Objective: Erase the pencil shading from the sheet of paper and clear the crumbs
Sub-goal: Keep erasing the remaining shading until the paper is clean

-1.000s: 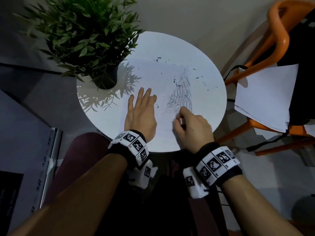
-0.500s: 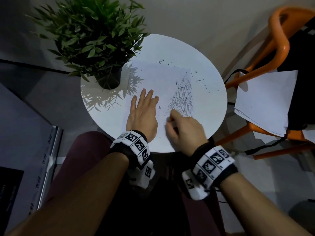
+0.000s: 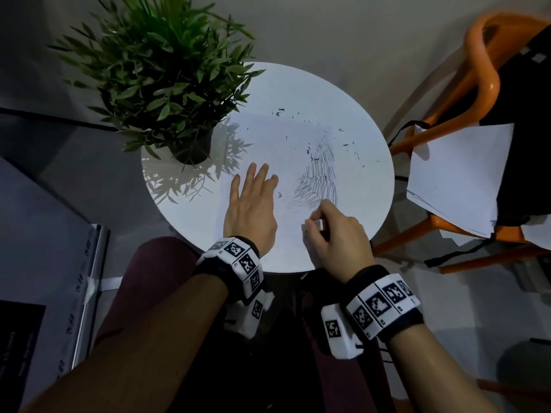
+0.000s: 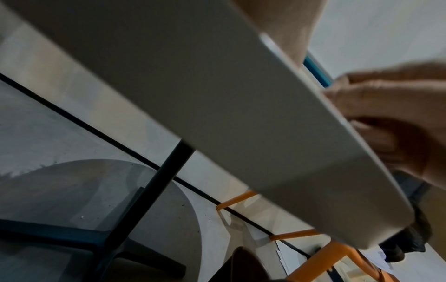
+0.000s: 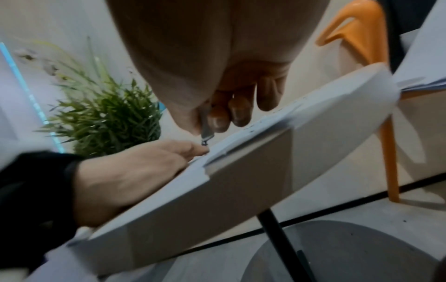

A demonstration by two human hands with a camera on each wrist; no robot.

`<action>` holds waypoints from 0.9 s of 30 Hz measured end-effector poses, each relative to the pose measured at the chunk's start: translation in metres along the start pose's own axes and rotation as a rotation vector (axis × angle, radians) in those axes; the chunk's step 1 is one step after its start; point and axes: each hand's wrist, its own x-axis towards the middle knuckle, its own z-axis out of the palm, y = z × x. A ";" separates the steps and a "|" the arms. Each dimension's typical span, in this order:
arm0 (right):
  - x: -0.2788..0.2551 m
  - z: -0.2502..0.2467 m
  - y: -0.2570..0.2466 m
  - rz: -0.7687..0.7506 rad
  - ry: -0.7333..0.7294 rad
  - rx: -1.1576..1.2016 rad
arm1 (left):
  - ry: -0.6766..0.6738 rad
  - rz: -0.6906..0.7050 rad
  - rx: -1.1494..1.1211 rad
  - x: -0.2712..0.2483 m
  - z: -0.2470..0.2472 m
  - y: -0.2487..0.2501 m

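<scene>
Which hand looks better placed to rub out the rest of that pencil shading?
The right hand, probably: it pinches the small white eraser at the near edge of the grey pencil shading. The left hand lies flat, holding the white sheet of paper steady.

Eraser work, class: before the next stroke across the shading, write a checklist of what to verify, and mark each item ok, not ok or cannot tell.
1. Left hand flat on the paper, holding it down: ok.
2. Eraser pinched in the right hand: ok.
3. Eraser touching the paper: cannot tell.
4. Shading gone: not ok, strokes remain.
5. Crumbs cleared: not ok, scattered over paper and table.
6. Plant outside the stroke path: ok.
</scene>
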 end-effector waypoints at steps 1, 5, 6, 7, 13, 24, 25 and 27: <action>-0.001 0.002 -0.005 -0.031 -0.008 0.014 | -0.005 -0.004 -0.002 0.001 0.000 0.001; -0.005 0.023 -0.021 -0.140 -0.087 -0.054 | -0.008 -0.012 -0.019 0.000 -0.001 -0.001; -0.005 0.026 -0.020 -0.142 -0.079 -0.080 | -0.006 -0.009 -0.020 0.000 -0.001 -0.001; -0.005 0.025 -0.016 -0.138 -0.067 -0.108 | -0.003 -0.005 -0.018 0.000 0.000 -0.002; -0.011 -0.007 0.009 -0.033 -0.030 -0.235 | -0.010 0.012 0.002 0.000 -0.002 -0.003; -0.001 0.006 0.002 -0.101 -0.073 -0.251 | 0.004 0.007 -0.014 -0.001 0.001 -0.004; -0.003 -0.005 0.010 -0.075 -0.063 -0.261 | 0.004 0.008 -0.009 0.000 0.001 -0.003; -0.005 -0.017 0.016 -0.044 -0.085 -0.292 | 0.008 0.008 0.000 0.000 0.001 -0.003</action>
